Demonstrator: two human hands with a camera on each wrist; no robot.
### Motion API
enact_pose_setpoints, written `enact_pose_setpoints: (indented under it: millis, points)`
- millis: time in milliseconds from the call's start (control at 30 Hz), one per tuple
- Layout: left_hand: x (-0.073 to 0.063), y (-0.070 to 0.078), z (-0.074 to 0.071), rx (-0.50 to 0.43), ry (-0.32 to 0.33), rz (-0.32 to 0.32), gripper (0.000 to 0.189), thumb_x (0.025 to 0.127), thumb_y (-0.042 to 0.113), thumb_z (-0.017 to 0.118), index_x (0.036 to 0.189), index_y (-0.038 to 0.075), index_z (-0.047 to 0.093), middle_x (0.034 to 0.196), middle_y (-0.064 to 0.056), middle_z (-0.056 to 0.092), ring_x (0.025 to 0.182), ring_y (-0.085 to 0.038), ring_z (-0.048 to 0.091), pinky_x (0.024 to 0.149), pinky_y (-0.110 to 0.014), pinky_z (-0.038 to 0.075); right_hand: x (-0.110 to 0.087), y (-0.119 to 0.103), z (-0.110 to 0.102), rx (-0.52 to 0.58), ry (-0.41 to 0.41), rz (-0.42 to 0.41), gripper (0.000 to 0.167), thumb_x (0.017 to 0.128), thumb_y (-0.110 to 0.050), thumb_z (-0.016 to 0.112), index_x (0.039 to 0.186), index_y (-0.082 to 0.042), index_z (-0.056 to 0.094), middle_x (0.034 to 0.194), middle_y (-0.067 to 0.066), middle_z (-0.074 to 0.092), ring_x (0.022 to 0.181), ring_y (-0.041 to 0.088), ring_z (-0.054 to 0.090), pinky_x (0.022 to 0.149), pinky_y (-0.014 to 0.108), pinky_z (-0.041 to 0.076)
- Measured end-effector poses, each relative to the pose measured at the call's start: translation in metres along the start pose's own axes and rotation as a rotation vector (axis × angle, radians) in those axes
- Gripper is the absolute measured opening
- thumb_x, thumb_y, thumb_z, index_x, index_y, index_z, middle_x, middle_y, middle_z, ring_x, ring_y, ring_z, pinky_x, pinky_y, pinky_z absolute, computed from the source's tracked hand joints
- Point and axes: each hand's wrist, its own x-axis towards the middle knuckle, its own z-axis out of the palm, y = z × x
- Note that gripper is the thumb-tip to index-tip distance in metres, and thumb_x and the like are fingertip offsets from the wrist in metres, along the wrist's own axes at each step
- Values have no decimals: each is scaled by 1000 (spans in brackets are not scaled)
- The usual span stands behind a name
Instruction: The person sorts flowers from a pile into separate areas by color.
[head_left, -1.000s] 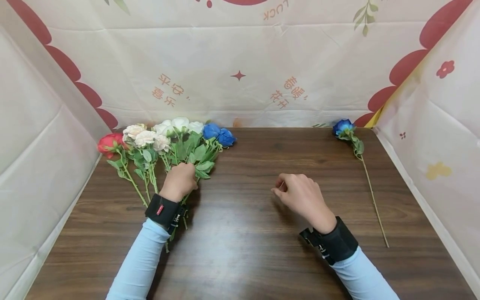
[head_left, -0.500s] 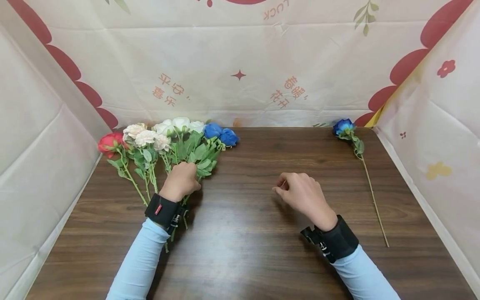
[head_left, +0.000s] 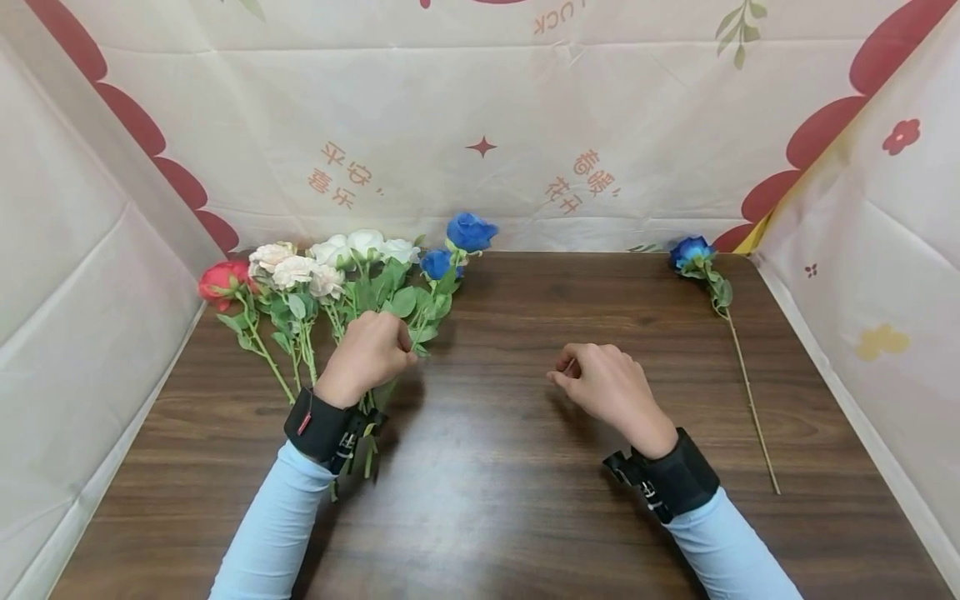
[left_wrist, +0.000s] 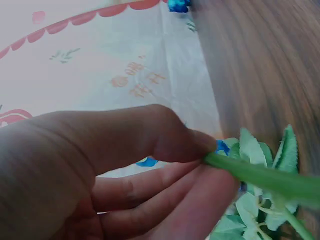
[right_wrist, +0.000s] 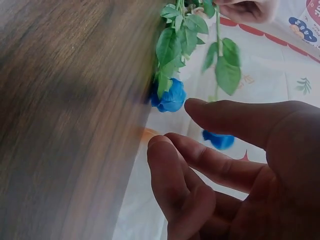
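My left hand [head_left: 367,354] pinches the green stem [left_wrist: 270,182] of a blue rose between thumb and fingers. That rose's bloom [head_left: 472,232] stands above a second blue rose [head_left: 437,263], which lies at the right of a row of flowers. White flowers [head_left: 365,244], pale pink ones [head_left: 292,272] and a red one [head_left: 223,283] make up the rest of the row. My wrist hides part of their stems. Over the middle of the table, my right hand [head_left: 609,387] has loosely bent fingers, a gap between thumb and forefinger, and nothing in it.
Another blue rose [head_left: 692,252] lies alone on the right, its thin stem [head_left: 752,404] pointing toward the near edge. Beneath everything is a dark wooden table [head_left: 510,500]. A printed pale cloth [head_left: 480,100] encloses the back and both sides.
My left hand has risen slightly and shifted right, lifting one blue rose, so its bloom is now higher and apart from the other. The right hand has barely moved.
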Motion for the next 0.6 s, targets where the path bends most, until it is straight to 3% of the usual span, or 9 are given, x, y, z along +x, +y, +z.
enact_pose_setpoints:
  millis: [100, 200, 400, 533, 600]
  points:
    - [-1, 3, -2, -37, 11, -9, 26, 83, 12, 81, 62, 16, 67, 58, 7, 57, 57, -10, 51, 64, -32, 47, 0, 0, 0, 9, -10, -6, 14, 94, -29, 76, 95, -15, 76, 75, -2, 69, 55, 10, 54, 50, 28, 42]
    - [0, 6, -1, -89, 2, -12, 2, 84, 14, 81, 83, 13, 79, 79, 0, 77, 70, -12, 69, 74, -36, 57, 1, 0, 1, 31, -31, -10, 15, 95, -30, 76, 95, -15, 76, 75, -2, 69, 55, 10, 54, 51, 28, 42]
    - [5, 9, 8, -319, -88, -14, 6, 86, 12, 77, 91, 8, 79, 80, -4, 77, 65, -20, 72, 64, -29, 55, 2, -7, 3, 143, -84, -55, 16, 98, -32, 71, 100, -17, 76, 80, -5, 71, 62, 8, 59, 60, 29, 46]
    - [5, 18, 17, -558, -136, -25, 10, 89, 8, 75, 97, 1, 78, 86, -16, 78, 71, -39, 76, 67, -42, 63, 1, -17, 6, 249, -102, -108, 16, 100, -32, 69, 104, -18, 76, 84, -5, 73, 69, 9, 63, 66, 28, 51]
    - [6, 24, 23, -655, -150, -23, 12, 90, 7, 75, 98, -1, 76, 91, -21, 78, 73, -42, 76, 73, -51, 63, 0, -23, 10, 326, -105, -125, 18, 100, -31, 69, 106, -16, 77, 86, -1, 75, 69, 12, 65, 64, 27, 52]
